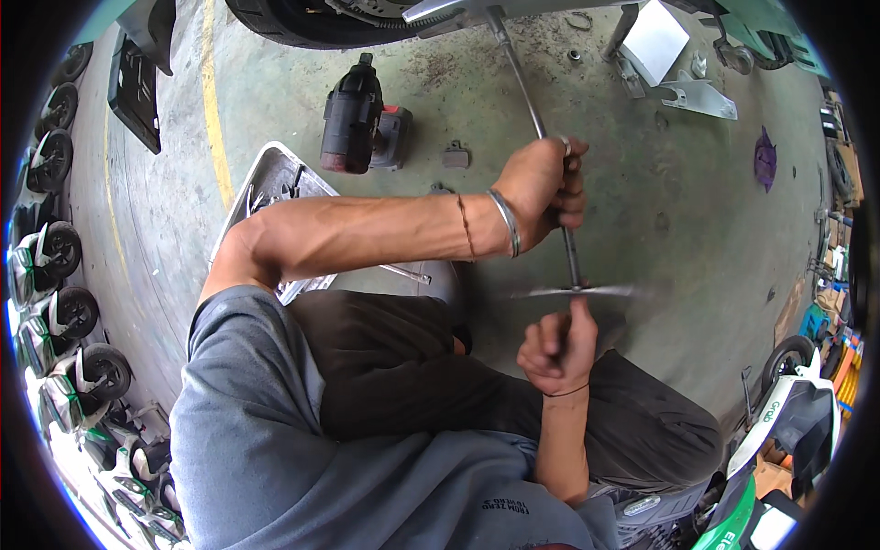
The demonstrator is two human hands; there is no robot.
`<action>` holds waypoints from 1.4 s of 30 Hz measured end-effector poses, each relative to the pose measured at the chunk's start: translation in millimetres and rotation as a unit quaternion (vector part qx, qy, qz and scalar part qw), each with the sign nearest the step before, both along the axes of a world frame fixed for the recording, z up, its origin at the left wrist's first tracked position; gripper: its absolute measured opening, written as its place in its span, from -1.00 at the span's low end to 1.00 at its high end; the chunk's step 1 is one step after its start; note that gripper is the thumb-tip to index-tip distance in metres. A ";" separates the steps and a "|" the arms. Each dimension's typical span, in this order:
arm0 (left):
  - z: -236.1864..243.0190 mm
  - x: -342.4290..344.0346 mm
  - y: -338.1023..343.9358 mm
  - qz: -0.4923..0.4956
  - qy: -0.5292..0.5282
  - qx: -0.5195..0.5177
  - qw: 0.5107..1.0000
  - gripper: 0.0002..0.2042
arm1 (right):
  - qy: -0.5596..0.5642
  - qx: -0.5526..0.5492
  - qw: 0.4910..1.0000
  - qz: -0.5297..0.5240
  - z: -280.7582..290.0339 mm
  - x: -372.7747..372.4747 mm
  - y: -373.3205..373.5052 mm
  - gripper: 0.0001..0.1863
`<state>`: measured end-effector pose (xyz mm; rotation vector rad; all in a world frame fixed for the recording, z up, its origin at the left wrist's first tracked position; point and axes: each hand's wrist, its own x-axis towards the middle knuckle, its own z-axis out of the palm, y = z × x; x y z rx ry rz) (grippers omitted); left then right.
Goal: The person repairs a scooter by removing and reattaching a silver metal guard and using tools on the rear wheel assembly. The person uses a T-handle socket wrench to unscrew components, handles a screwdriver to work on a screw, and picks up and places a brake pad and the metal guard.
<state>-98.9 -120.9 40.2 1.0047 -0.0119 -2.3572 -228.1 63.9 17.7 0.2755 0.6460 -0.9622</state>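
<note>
My left hand (547, 183) is closed around the long shaft of a T-handle wrench (521, 78). The far end of the shaft meets the underside of a scooter (449, 11) at the top. Below it, my right hand (557, 348) has its fingers curled with one digit stretched up against the middle of the wrench's crossbar (600, 291). That crossbar is smeared by motion. Left of my left hand, a small brake pad (456, 155) lies on the floor. A black impact wrench (352, 119) with a red-marked battery stands beyond my left forearm.
A metal tray (269, 165) of tools sits partly behind my left arm. Silver metal pieces (701, 96) and a purple cloth (764, 159) lie at the right. Several scooters (57, 316) line the left edge; another scooter (775, 426) stands at the lower right.
</note>
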 end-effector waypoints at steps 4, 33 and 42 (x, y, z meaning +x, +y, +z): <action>5.7 -5.2 -16.9 0.033 0.009 -0.007 0.999 -0.82 | 0.322 0.063 0.944 -0.027 1.8 2.8 5.4 -0.49; -6.2 -12.4 13.4 -0.045 -0.026 0.008 0.999 -0.70 | 0.771 -0.236 0.591 -0.007 16.3 25.1 -21.2 -0.69; -12.6 -5.3 -9.5 0.005 -0.002 -0.014 1.000 -0.74 | 0.493 0.012 0.869 -0.035 17.7 4.9 -9.3 -0.76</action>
